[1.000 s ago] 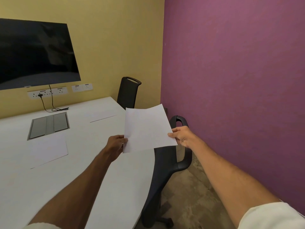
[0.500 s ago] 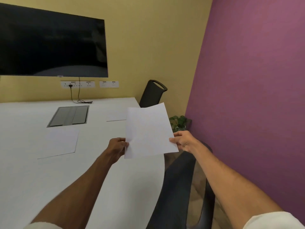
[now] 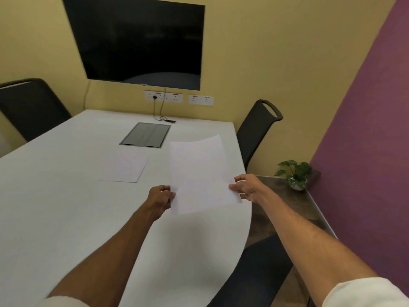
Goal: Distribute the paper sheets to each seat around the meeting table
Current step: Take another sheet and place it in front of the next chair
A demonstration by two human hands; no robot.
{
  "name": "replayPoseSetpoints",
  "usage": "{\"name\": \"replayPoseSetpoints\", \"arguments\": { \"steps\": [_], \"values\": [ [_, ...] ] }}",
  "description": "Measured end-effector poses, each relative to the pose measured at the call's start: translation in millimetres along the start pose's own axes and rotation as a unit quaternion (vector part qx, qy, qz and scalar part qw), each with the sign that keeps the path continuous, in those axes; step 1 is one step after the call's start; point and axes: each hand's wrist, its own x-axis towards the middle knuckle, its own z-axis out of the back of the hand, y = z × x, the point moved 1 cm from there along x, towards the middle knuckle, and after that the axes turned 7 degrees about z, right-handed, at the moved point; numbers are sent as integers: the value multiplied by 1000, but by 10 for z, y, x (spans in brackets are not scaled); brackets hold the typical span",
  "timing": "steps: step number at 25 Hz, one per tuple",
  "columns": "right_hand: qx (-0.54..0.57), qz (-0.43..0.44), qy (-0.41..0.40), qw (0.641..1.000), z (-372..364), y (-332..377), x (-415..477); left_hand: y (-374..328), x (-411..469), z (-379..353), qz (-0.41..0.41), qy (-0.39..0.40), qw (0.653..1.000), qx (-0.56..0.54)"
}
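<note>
Both hands — left hand (image 3: 159, 198), right hand (image 3: 248, 187) — pinch a paper sheet (image 3: 200, 173), seemingly above the table (image 3: 55, 196).

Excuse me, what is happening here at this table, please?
A person holds one paper sheet above the white meeting table, the left hand pinching its left edge and the right hand its right edge. Another sheet already lies flat on the table near the grey cable hatch. Black chairs stand around the table.
</note>
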Motion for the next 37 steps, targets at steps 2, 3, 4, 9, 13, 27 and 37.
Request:
{"name": "replayPoseSetpoints", "arguments": {
  "steps": [2, 3, 4, 9, 13, 27, 37],
  "values": [
    [-13, 0, 38, 999, -19, -7, 215, 73, -26, -39, 5, -42, 999, -29],
    [-23, 2, 60, 998, -38, -5, 301, 114, -50, -53, 9, -61, 997, -44],
    [-30, 3, 82, 996, -67, -10, 373, 165, -80, -56, 12, -81, 995, -55],
    [-51, 3, 192, 980, -304, -78, 594, 409, -272, 45, 25, -176, 979, -99],
    [-63, -7, 245, 967, -627, -259, 672, 621, -382, 222, 37, -237, 964, -112],
    [-136, -68, 240, 959, -1476, -1357, 1097, 1683, 227, 675, 151, -318, 926, -141],
    [-197, -90, 220, 951, -1597, -1981, 1181, 2268, 464, 667, 211, -359, 906, -78]
  ]
}}
